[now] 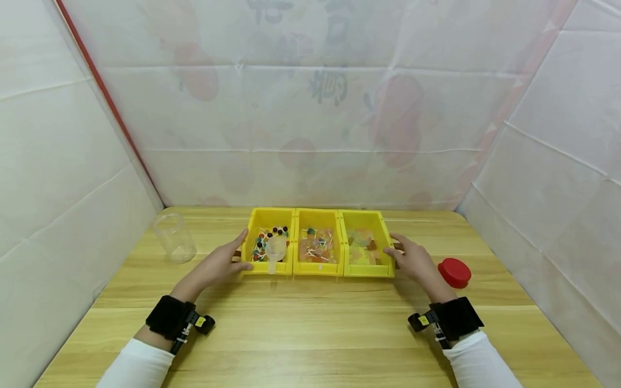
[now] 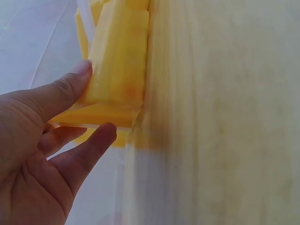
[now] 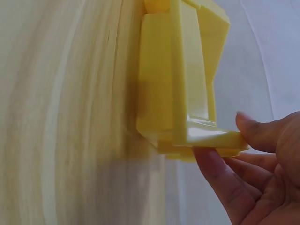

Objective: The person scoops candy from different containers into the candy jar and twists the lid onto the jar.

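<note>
Three yellow bins stand side by side on the wooden table [image 1: 310, 323]. The left bin [image 1: 269, 215] holds colourful lollipops and a clear plastic scoop [image 1: 275, 250]. The middle bin [image 1: 317, 214] and the right bin [image 1: 361, 214] hold other sweets. My left hand [image 1: 241, 252] pinches the left bin's outer front corner; in the left wrist view the thumb and forefinger of my left hand [image 2: 91, 105] close on the left bin [image 2: 119, 61]. My right hand [image 1: 391, 249] grips the right bin's outer front corner; in the right wrist view my right hand [image 3: 227, 140] clasps the right bin [image 3: 187, 70].
A clear plastic jar [image 1: 173, 237] stands at the table's left, beyond my left hand. A red lid [image 1: 454, 272] lies to the right of my right hand. White sheeting walls close in the table on the left, back and right.
</note>
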